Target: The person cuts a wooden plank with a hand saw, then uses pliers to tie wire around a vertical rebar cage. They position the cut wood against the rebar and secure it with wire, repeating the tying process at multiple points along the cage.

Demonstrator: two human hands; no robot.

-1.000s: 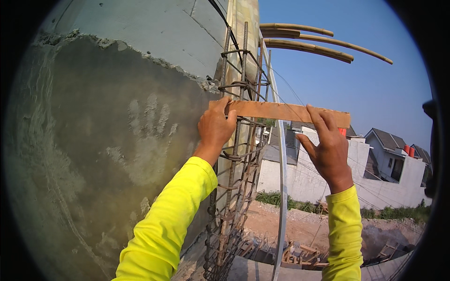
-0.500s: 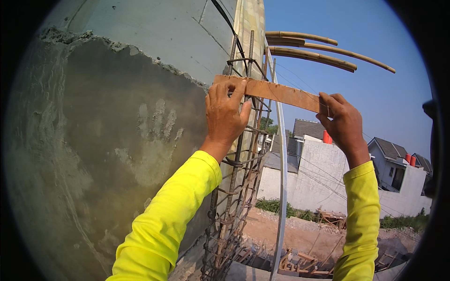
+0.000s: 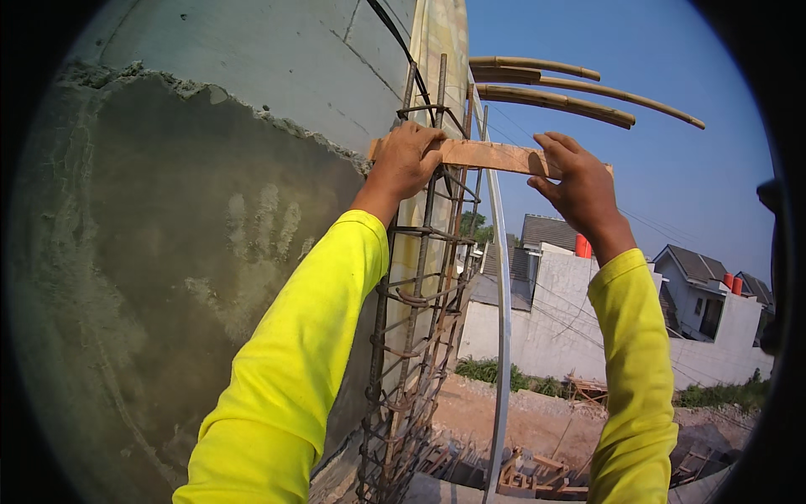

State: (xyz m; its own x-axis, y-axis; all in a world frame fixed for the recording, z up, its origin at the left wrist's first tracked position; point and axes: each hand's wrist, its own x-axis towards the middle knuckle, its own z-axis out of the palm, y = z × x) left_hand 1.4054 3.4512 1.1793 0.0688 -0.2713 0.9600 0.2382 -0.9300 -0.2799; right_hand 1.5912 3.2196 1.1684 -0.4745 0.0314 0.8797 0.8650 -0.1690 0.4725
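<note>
A short brown wooden board lies crosswise against the upright rebar cage, close to the edge of the plastered wall. My left hand is closed over the board's left part, where it meets the rebar. Around the right part curls my right hand, thumb below and fingers above. The board's far right tip shows just past that hand. Both arms are in yellow sleeves. On the darker plaster, a pale handprint stands out left of my left forearm.
Bamboo poles jut out at the upper right. A thin pale metal strip runs upright right of the cage. Behind the rebar hangs a light sheet. Far below lie loose timber, bare soil and a white wall with houses beyond.
The board has shifted left and its right end has risen, so it now lies nearer level. Both hands have moved left with it, still holding on.
</note>
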